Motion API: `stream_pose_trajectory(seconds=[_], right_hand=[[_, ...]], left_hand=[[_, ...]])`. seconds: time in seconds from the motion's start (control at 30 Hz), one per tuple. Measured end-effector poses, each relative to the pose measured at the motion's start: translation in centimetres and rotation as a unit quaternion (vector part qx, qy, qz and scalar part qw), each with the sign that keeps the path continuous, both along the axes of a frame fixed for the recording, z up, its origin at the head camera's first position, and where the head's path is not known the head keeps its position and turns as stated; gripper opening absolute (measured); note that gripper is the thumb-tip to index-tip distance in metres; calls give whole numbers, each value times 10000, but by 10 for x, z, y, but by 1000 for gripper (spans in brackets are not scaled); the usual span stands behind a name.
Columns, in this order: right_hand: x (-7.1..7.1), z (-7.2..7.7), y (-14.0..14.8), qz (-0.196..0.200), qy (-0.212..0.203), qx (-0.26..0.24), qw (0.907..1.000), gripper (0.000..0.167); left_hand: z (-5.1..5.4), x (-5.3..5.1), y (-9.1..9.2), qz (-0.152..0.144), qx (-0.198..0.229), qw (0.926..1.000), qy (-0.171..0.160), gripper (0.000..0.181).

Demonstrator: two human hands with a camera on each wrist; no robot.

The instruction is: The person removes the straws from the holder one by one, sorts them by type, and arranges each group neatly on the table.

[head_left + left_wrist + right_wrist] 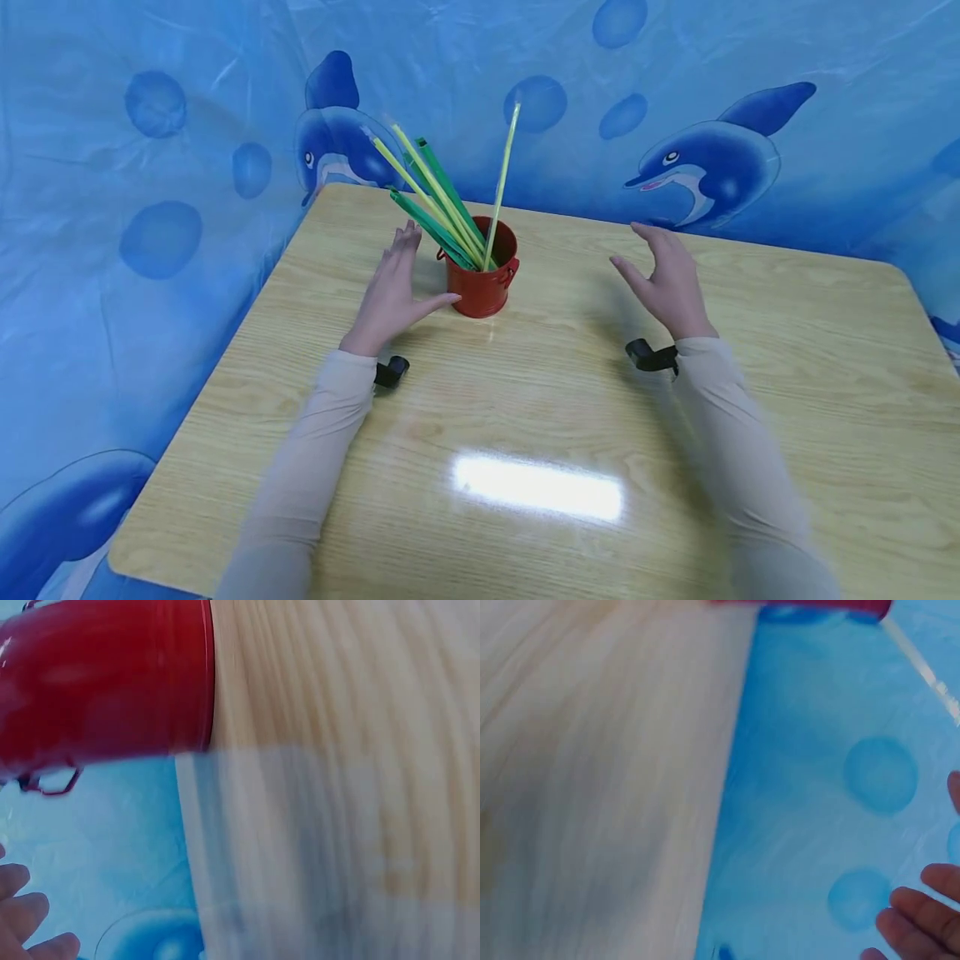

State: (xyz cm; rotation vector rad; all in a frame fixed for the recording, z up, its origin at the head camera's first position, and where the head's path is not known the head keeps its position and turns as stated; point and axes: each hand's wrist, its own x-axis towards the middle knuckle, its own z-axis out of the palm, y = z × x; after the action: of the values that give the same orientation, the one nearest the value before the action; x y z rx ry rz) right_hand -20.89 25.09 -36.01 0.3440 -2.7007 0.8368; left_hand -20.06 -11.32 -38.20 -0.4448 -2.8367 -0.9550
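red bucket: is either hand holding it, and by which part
Nothing is held: the left hand is beside the red bucket, perhaps touching, not gripping; the right hand is apart.

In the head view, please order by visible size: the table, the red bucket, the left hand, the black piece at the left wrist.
1. Table
2. Red bucket and left hand: too alike to rank
3. Black piece
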Motion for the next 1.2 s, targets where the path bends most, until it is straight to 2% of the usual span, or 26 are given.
stream_pose_trajectory(seconds=[0.13,0.27,0.43,0.5,0.63,0.73,0.97,1.03,1.07,1.2], right_hand=[[-10,3,-28,64,-107,-1024,9947,49],[-20,4,-54,11,-407,-1997,9790,43],[-26,6,-81,244,-750,-2769,9576,38],[-27,6,-89,358,-816,-2939,9517,36],[-30,4,-102,555,-912,-3040,9467,35],[-34,3,-110,689,-995,-3032,9452,35],[-45,3,-129,731,-1208,-3360,9312,35],[-48,3,-134,752,-1233,-3471,9266,34],[-49,3,-136,767,-1236,-3534,9241,33],[-56,2,-144,735,-1268,-3720,9166,30]], left_hand=[[-7,-4,12,55,864,9959,-252,106],[-14,-6,20,165,1686,9848,-376,104],[-20,-8,28,262,2138,9761,-296,97],[-22,-10,31,195,2213,9749,-156,92],[-26,-14,37,64,2428,9700,-12,86],[-30,-16,40,51,2674,9635,-78,85],[-34,-17,44,-27,3198,9472,-233,83],[-34,-16,44,-63,3289,9439,-272,82],[-29,-13,44,-88,3333,9423,-313,81],[-31,-14,43,-146,3396,9398,-355,79]])
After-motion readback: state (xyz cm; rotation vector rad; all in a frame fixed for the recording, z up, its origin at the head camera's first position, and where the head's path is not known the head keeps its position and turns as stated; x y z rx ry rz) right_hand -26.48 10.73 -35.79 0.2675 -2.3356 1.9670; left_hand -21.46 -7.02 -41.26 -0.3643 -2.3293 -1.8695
